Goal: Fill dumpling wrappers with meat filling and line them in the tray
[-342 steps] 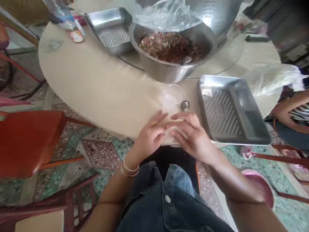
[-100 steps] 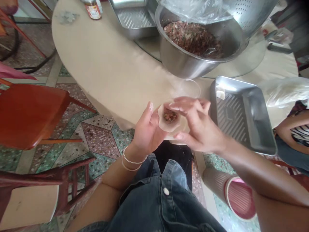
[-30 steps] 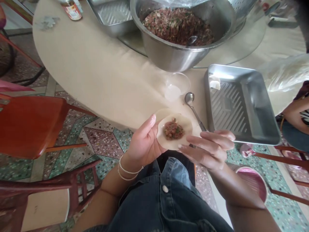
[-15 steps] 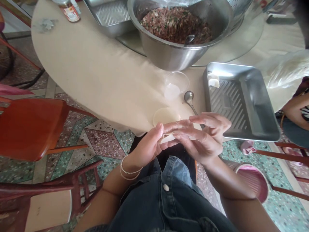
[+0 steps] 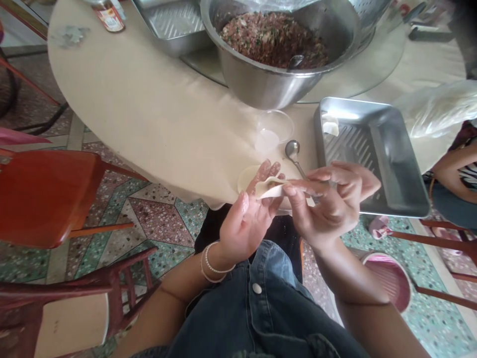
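Note:
Between the thumb and finger of my right hand [image 5: 331,204] a folded dumpling [image 5: 271,189] is pinched by its right end. Its pale wrapper gapes at the left, with a bit of filling showing. Just below and behind it, my left hand [image 5: 248,219] lies palm up, thumb and floury fingers spread apart. A round dumpling wrapper [image 5: 246,178] lies flat on the table, partly hidden behind my left fingers. Beyond my hands rest a metal spoon [image 5: 292,149] and a clear plastic bowl [image 5: 275,130] with something white in it.
A metal tray [image 5: 383,154] at the right holds white dumplings [image 5: 330,124] in its far left corner. Behind stands a large steel bowl [image 5: 268,87] of minced filling [image 5: 274,40]. Another tray [image 5: 175,42], a jar [image 5: 108,16] and a plastic bag [image 5: 443,109] lie farther out.
My left fingers have opened away from the dumpling, which they were cupping. My right hand has moved slightly up and right, keeping the dumpling in its pinch.

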Motion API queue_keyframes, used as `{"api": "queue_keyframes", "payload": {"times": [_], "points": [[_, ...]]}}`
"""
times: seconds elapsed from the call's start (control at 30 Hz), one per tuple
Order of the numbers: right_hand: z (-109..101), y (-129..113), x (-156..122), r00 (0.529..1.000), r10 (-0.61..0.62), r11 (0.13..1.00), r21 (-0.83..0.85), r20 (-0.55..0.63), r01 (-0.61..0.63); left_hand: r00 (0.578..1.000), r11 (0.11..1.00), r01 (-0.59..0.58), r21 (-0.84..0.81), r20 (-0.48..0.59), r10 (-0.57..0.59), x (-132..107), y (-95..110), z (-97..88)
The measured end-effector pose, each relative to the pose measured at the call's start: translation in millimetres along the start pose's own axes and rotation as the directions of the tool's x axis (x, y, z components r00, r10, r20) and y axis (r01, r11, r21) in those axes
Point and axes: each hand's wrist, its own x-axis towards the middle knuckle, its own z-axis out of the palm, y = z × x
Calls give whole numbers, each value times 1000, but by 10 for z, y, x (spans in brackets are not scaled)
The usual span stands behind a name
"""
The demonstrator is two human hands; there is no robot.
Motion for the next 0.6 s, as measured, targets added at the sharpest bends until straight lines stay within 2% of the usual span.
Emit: {"api": "queue_keyframes", "payload": {"times": [0.1,0.23,0.33,0.43,0.53,0.6], "points": [[26,5,-19,999,-36,998,-52,-7,36,996,995,-89,44,7,89,-19,-46,43],[6,36,-36,983,-180,980,-82,14,181,999,996,-32,82,17,30,-18,18,62],[-36,47,-13,972,-228,966,-108,57,233,999,995,8,97,35,-12,-7,56,34],[-68,57,9,971,-213,963,-145,107,227,994,990,50,131,91,-62,9,58,-27],[-79,88,5,981,-185,974,-123,50,190,987,980,54,190,137,-81,29,63,-86],[-82,115,-4,979,-193,974,-108,67,200,982,973,54,223,164,-92,42,80,-108]]}}
